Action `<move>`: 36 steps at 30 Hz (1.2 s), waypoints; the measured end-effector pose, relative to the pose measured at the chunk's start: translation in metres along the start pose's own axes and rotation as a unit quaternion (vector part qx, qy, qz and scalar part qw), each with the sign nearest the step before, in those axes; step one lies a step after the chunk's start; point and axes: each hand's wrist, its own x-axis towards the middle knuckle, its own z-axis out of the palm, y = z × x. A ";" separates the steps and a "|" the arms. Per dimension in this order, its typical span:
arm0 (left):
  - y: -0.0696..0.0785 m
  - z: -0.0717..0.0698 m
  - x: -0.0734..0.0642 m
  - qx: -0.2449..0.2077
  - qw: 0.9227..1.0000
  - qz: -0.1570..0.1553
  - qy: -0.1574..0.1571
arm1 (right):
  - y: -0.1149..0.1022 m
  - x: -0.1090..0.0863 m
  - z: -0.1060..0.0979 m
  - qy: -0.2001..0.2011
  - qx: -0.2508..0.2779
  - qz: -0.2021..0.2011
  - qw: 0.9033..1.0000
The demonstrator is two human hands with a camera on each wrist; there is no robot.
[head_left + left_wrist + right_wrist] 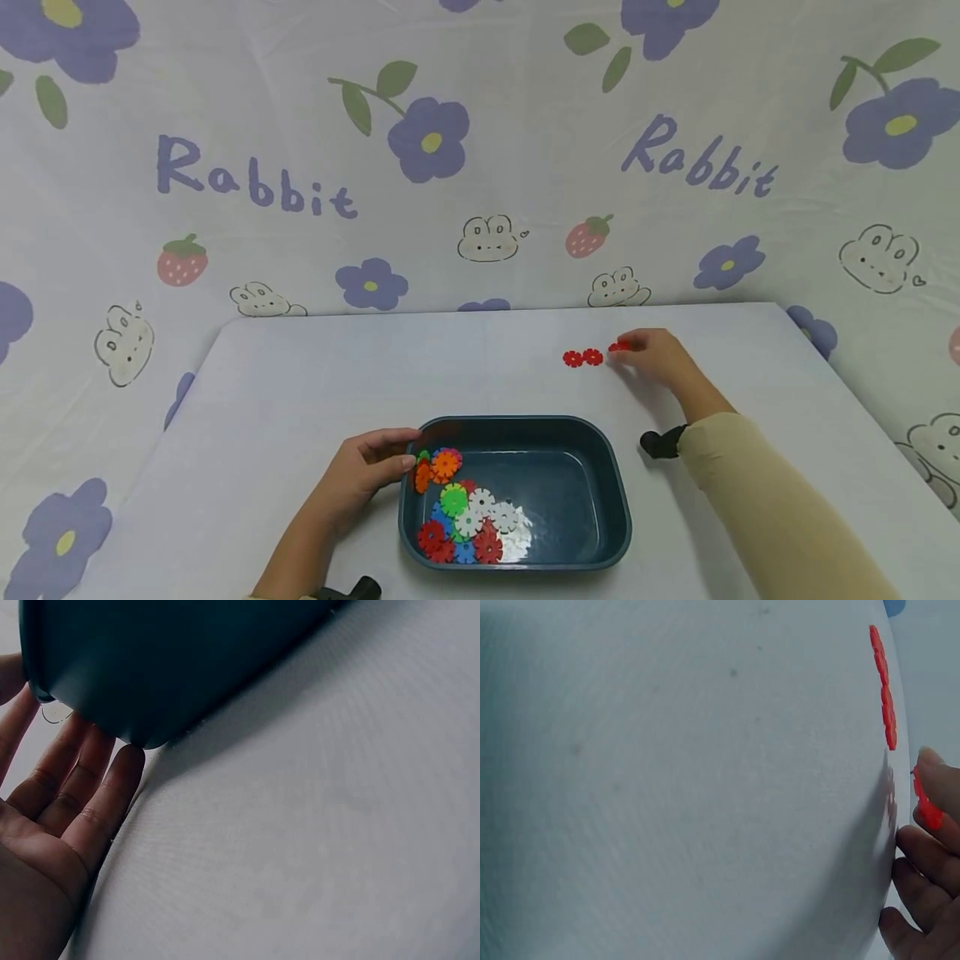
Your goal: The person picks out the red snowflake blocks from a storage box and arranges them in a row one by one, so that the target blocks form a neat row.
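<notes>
Head view: The right hand (654, 357) held a red toothed disc (618, 346) clamped between thumb and fingertips. Just left of these fingers, apart from the held piece, two red discs (591, 357) lay on the white-covered table (315, 375), their row running crosswise towards the fingers; the right hand was the nearer. The left hand (371, 465) gripped the rim of a glossy, round-cornered tray (577, 500); right of its fingers, inside, lay coloured notched discs (468, 523) (flat, apparently plastic).

Left wrist view: The lower fingers lay slightly spread against the tray's smooth outer wall.

Right wrist view: The two red discs appeared nearly edge-on beyond the fingers, in one line, the pinched disc nearest their closer end.
</notes>
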 end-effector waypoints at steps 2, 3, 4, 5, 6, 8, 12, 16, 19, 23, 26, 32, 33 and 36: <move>0.001 0.000 0.000 0.000 1.000 0.000 0.001 | -0.002 -0.001 0.002 0.007 -0.011 -0.006 1.000; 0.001 0.000 -0.001 -0.001 1.000 0.000 0.002 | -0.003 -0.001 0.003 0.011 -0.017 -0.008 1.000; 0.001 0.001 -0.001 -0.001 1.000 0.000 0.002 | -0.004 -0.001 0.004 0.015 -0.022 -0.008 1.000; 0.002 0.001 -0.001 -0.001 1.000 0.000 0.002 | -0.005 -0.002 0.005 0.019 -0.027 -0.007 0.999; 0.002 0.000 -0.001 0.001 1.000 0.001 0.001 | -0.006 -0.002 0.007 0.023 -0.032 -0.007 0.999; 0.002 0.000 -0.001 0.001 1.000 0.002 0.000 | -0.007 0.000 0.009 0.026 -0.046 -0.008 0.999; 0.000 0.000 -0.001 -0.002 1.000 0.003 -0.002 | -0.009 0.001 0.011 0.024 -0.065 -0.013 0.998; 0.000 0.000 0.000 0.000 1.000 0.012 -0.008 | -0.009 0.002 0.011 0.023 -0.061 -0.017 0.998; 0.000 -0.001 0.000 0.004 1.000 0.020 -0.011 | -0.009 0.003 0.011 0.020 -0.056 -0.018 0.998; -0.001 -0.001 0.000 0.000 1.000 0.017 -0.008 | -0.009 0.003 0.011 0.018 -0.056 -0.016 0.998; -0.002 0.000 0.000 -0.001 1.000 0.014 -0.006 | -0.009 0.002 0.012 0.019 -0.057 -0.014 0.998; -0.002 0.000 0.000 -0.001 1.000 0.013 -0.005 | -0.012 0.000 0.009 0.007 -0.068 -0.020 0.997; -0.002 -0.001 0.000 -0.001 1.000 0.013 -0.005 | -0.013 0.000 0.007 0.004 -0.068 -0.022 0.997; -0.002 -0.001 0.000 -0.001 1.000 0.012 -0.006 | -0.023 -0.003 0.002 0.000 -0.061 -0.034 0.998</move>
